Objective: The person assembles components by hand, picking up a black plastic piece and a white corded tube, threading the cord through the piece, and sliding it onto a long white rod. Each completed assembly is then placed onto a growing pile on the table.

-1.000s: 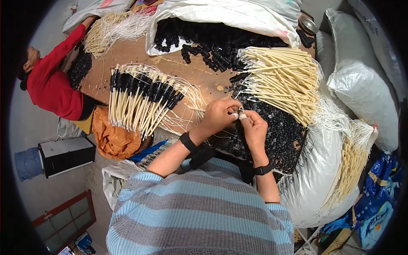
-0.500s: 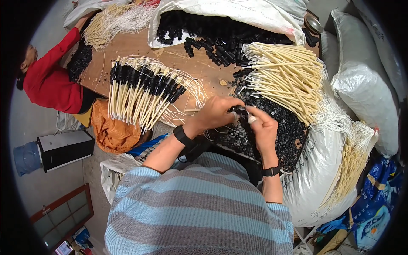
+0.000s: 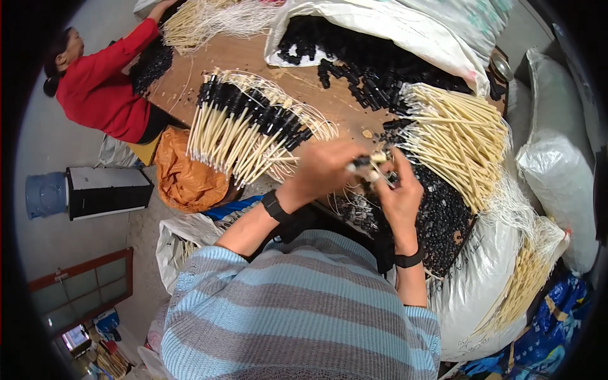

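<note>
In front of my body, both hands meet at a small black plastic fitting (image 3: 362, 163) with a cream-coloured end piece (image 3: 379, 156). My left hand (image 3: 322, 168), smeared by motion, closes its fingertips round the black part. From the other side, the thumb and forefinger of my right hand (image 3: 401, 197) pinch at the cream end, where thin white wire shows. To the left fans a row of cream tubes (image 3: 229, 144) with black fittings on their far ends and white wires trailing. A heap of bare cream tubes (image 3: 459, 136) lies beyond my right hand.
Small black pieces (image 3: 437, 218) cover the near right tabletop. A white sack (image 3: 386, 22) spills black fittings (image 3: 361, 85) at the back. Full sacks (image 3: 560, 120) crowd the right side. At the far left, a person in red (image 3: 104, 88) works by the table (image 3: 253, 54).
The whole view has swung, so the scene sits further right and lower. A cream end piece and wire now show at the fitting between my hands; the right fingers have moved up against it.
</note>
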A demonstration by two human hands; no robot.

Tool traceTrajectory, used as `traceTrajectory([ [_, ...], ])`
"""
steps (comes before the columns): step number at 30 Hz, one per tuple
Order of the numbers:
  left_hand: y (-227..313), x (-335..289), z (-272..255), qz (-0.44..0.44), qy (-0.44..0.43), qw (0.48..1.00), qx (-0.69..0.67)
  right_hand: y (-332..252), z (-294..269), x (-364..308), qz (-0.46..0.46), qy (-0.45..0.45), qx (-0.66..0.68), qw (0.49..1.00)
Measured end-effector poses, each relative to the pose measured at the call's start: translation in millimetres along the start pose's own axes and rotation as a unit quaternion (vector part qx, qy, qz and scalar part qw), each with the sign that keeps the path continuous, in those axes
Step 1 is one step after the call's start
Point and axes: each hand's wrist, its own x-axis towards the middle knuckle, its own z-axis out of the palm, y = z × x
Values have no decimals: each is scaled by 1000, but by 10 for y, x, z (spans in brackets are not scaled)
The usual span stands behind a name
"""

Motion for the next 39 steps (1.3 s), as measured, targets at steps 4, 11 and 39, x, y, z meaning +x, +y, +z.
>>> traceTrajectory([
  [4,-577,-120,-554,-68,85,958,265,130,9,7,-115,49,-23,992],
  [11,-685,96,-264,-25,40,983,177,238,-48,-1,-146,-35,-169,974],
  [39,-366,36,360,-109,-219,954,-174,367,-520,-174,-133,-96,-235,958],
])
